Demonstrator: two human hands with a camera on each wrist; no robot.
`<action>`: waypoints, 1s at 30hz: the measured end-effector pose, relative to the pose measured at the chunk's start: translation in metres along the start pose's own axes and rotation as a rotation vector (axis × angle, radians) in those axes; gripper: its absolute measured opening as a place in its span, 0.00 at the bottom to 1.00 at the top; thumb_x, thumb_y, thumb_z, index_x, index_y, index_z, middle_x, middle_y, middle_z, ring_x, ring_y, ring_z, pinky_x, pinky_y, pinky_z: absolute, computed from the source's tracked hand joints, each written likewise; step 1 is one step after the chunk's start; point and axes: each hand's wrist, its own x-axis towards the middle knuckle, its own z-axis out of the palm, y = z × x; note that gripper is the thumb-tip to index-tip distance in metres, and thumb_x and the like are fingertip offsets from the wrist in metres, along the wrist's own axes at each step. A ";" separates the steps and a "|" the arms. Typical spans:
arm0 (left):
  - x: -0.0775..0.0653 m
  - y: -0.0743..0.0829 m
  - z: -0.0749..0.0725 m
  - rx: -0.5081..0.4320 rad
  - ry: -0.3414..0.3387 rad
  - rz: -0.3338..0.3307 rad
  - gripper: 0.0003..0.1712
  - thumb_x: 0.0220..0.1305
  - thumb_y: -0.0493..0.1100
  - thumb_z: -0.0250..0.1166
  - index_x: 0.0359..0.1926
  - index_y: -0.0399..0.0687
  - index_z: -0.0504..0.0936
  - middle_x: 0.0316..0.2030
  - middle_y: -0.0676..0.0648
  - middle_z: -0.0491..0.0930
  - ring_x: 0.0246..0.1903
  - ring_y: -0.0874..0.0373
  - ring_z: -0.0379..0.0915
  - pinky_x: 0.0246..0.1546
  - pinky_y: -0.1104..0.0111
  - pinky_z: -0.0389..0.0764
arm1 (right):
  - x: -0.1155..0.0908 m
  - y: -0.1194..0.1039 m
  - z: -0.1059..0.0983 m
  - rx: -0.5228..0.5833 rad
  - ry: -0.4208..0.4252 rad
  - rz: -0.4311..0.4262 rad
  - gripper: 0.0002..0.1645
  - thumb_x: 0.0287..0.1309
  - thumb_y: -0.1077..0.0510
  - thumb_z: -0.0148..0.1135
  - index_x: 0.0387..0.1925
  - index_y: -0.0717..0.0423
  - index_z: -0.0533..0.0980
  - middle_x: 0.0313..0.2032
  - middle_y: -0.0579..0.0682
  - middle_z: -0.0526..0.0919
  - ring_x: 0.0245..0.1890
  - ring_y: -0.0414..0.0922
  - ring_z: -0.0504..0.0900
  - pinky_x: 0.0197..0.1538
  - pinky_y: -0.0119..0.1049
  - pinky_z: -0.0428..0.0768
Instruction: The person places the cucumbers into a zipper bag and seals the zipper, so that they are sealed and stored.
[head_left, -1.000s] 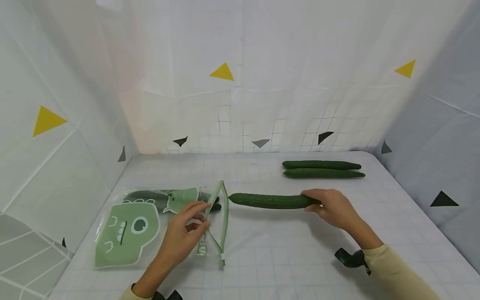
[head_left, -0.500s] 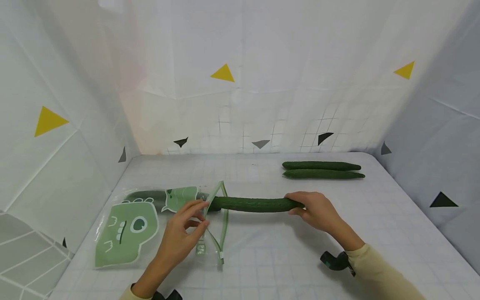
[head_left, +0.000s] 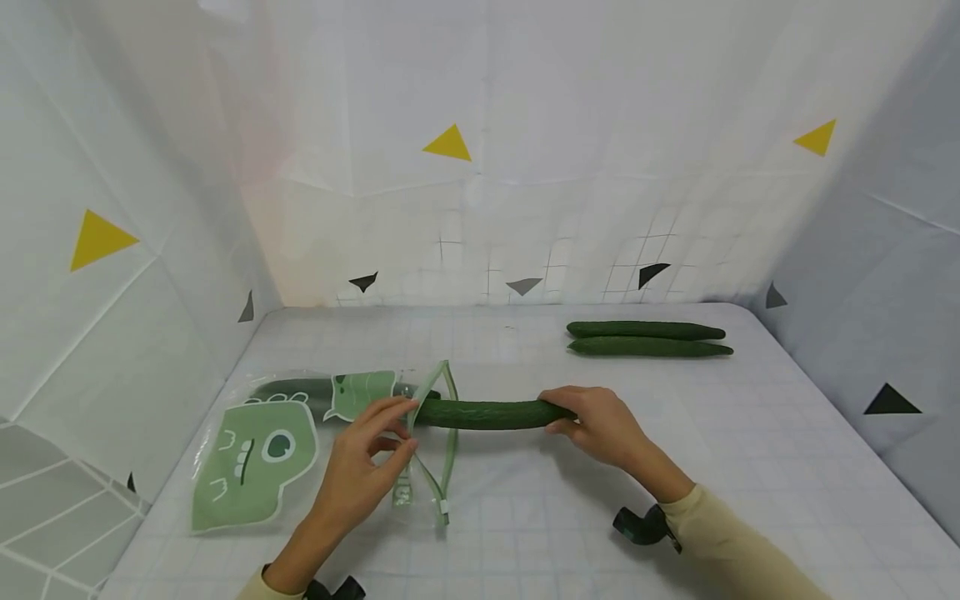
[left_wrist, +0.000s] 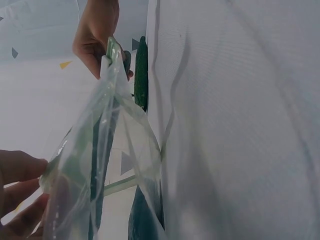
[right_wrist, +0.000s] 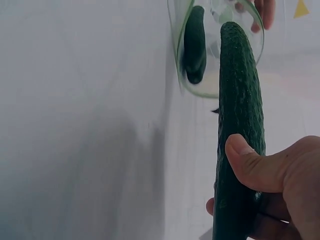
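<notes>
My right hand (head_left: 603,429) grips a dark green cucumber (head_left: 487,415) near its right end and holds it level. The cucumber's other end is inside the mouth of a clear zip bag (head_left: 288,492) with a green cartoon print. My left hand (head_left: 360,467) pinches the upper lip of that bag, keeping the mouth apart. In the right wrist view the thumb (right_wrist: 255,162) lies along the held cucumber, and another cucumber (right_wrist: 194,45) rests inside the bag. The print partly hides what lies in the bag.
Two more cucumbers (head_left: 648,347) lie side by side at the back right of the table (head_left: 570,533). White sheets with yellow and black triangles enclose the table at the back and sides. A green zip strip (head_left: 452,450) edges the bag's mouth.
My right hand has moved left with the cucumber, whose tip has passed from outside the bag's mouth into it. The left hand has stayed at the bag's lip.
</notes>
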 end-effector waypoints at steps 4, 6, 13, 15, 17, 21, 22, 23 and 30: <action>0.001 0.000 -0.001 0.005 0.002 0.011 0.31 0.59 0.23 0.73 0.63 0.43 0.82 0.61 0.47 0.77 0.41 0.55 0.81 0.38 0.65 0.87 | 0.006 -0.008 0.007 0.010 0.003 -0.020 0.25 0.52 0.58 0.81 0.53 0.56 0.85 0.49 0.49 0.88 0.45 0.48 0.87 0.45 0.47 0.85; 0.001 0.001 -0.001 0.011 -0.002 0.010 0.31 0.60 0.24 0.73 0.64 0.44 0.82 0.62 0.47 0.77 0.42 0.56 0.81 0.39 0.65 0.87 | 0.009 -0.012 0.010 0.010 0.011 -0.034 0.25 0.52 0.58 0.81 0.53 0.56 0.85 0.48 0.50 0.88 0.45 0.48 0.88 0.45 0.46 0.85; 0.000 0.001 -0.001 0.017 -0.008 0.006 0.30 0.62 0.25 0.73 0.64 0.45 0.82 0.63 0.46 0.76 0.43 0.56 0.81 0.39 0.65 0.87 | 0.021 -0.029 0.020 -0.005 0.038 -0.076 0.25 0.52 0.57 0.81 0.52 0.56 0.84 0.48 0.49 0.89 0.43 0.47 0.88 0.43 0.44 0.86; 0.000 0.001 -0.002 0.016 -0.004 0.010 0.30 0.62 0.25 0.73 0.64 0.45 0.82 0.63 0.46 0.76 0.42 0.57 0.80 0.39 0.65 0.87 | 0.024 -0.034 0.024 -0.003 0.043 -0.085 0.24 0.52 0.56 0.81 0.52 0.56 0.84 0.47 0.49 0.89 0.42 0.47 0.88 0.42 0.44 0.85; 0.000 0.000 -0.002 0.016 0.000 0.018 0.30 0.62 0.25 0.73 0.64 0.45 0.82 0.63 0.46 0.76 0.42 0.57 0.80 0.39 0.65 0.87 | 0.027 -0.039 0.026 0.000 0.044 -0.089 0.24 0.52 0.56 0.81 0.51 0.56 0.84 0.47 0.49 0.89 0.41 0.47 0.88 0.41 0.44 0.85; -0.001 0.000 -0.001 0.017 0.002 0.028 0.31 0.61 0.25 0.73 0.64 0.44 0.82 0.63 0.45 0.76 0.42 0.57 0.80 0.39 0.65 0.87 | 0.033 -0.049 0.032 -0.005 0.035 -0.097 0.22 0.52 0.56 0.81 0.49 0.55 0.84 0.46 0.49 0.89 0.39 0.46 0.88 0.40 0.43 0.85; -0.001 0.000 -0.001 0.019 0.001 0.028 0.31 0.61 0.25 0.73 0.64 0.44 0.82 0.63 0.45 0.76 0.42 0.57 0.80 0.39 0.65 0.87 | 0.034 -0.051 0.033 -0.004 0.032 -0.097 0.22 0.52 0.56 0.81 0.49 0.55 0.84 0.46 0.49 0.89 0.39 0.46 0.88 0.39 0.43 0.85; -0.001 0.000 -0.001 0.021 0.000 0.028 0.31 0.61 0.25 0.73 0.64 0.44 0.82 0.63 0.44 0.76 0.42 0.57 0.80 0.39 0.65 0.87 | 0.036 -0.053 0.035 -0.002 0.028 -0.098 0.22 0.53 0.56 0.81 0.49 0.55 0.84 0.46 0.49 0.89 0.38 0.46 0.88 0.39 0.43 0.85; -0.002 -0.001 0.000 0.027 -0.001 0.016 0.31 0.61 0.25 0.73 0.65 0.45 0.82 0.63 0.45 0.76 0.41 0.58 0.80 0.39 0.66 0.87 | 0.044 -0.068 0.050 -0.024 -0.014 -0.081 0.20 0.55 0.54 0.80 0.48 0.52 0.84 0.47 0.48 0.89 0.38 0.47 0.88 0.38 0.43 0.85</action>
